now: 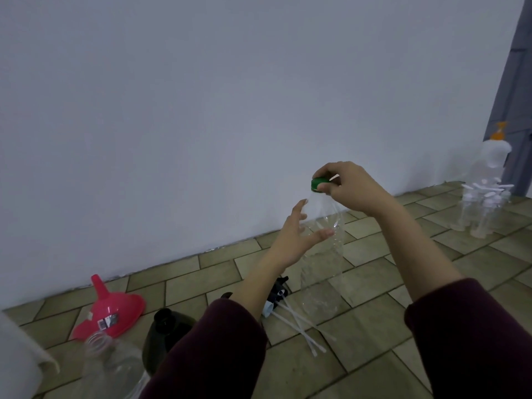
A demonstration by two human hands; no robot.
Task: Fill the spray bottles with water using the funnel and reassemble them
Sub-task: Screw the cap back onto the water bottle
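A tall clear plastic bottle (pixel 325 272) stands on the tiled floor, topped by a green cap (pixel 317 184). My right hand (pixel 349 187) pinches that cap from above. My left hand (pixel 296 234) is spread with straight fingers beside the bottle's upper body; contact is unclear. A pink funnel (pixel 110 308) lies mouth-down on the floor at the left. Black spray heads (pixel 277 292) with white dip tubes (pixel 302 326) lie just left of the bottle's base. A dark bottle (pixel 164 332) and an open clear bottle (pixel 112 367) stand in the lower left.
A white wall runs close behind the bottle. At the far right stand several clear bottles (pixel 480 214) and one with an orange spray head (pixel 496 151). A white container edge (pixel 20 361) shows in the bottom left corner.
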